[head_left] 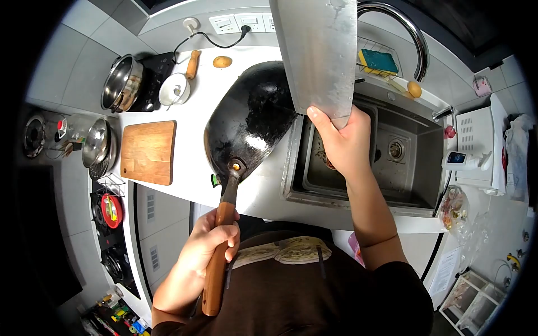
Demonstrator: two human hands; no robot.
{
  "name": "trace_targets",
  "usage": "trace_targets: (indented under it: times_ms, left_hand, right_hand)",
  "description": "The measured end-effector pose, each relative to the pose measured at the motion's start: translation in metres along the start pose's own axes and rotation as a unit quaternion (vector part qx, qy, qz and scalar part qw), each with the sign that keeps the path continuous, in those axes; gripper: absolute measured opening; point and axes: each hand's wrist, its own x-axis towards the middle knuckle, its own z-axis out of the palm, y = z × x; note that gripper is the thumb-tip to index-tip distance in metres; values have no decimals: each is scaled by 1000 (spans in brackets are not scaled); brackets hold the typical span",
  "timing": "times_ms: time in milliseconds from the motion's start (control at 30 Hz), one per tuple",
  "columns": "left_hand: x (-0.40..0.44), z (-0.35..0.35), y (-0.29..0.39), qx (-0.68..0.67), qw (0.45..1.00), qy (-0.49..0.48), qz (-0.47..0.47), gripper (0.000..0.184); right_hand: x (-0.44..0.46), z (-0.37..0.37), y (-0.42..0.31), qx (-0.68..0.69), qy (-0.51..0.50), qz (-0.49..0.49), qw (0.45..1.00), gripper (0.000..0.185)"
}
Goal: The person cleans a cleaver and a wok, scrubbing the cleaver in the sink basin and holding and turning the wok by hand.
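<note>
Wok (252, 106): 11 o'clock, over the counter (192, 129); probably heavy, stiff; we'd hold its wooden handle (213, 283).
Left hand (210, 242): fingers wrapped round that handle.
Cleaver (318, 50): 12 o'clock; likely weighty, rigid, sharp; we'd grip behind the blade (322, 73).
Right hand (346, 140): clenched at the blade's near end, thumb on steel.
Writing: none we can read.

The black, round-bodied metal wok (241, 112) with a brown wooden handle (213, 285) tilts over the white counter (190, 145), its surface patchily glossy. The broad, rectangular grey metal cleaver (319, 56), marked with spots, points away, overlapping the wok's far right edge in view.
</note>
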Motion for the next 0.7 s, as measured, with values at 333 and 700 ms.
trace_targets:
  times_ms: [333, 700]
  left_hand:
    - [0, 1, -2, -1, 1000, -9, 2, 31]
    - [2, -3, -3, -24, 999, -35, -4, 28]
  right_hand:
    - [-9, -4, 1, 9, -25, 4, 1000, 17]
    - [-7, -3, 6, 9, -6, -24, 1000, 16]
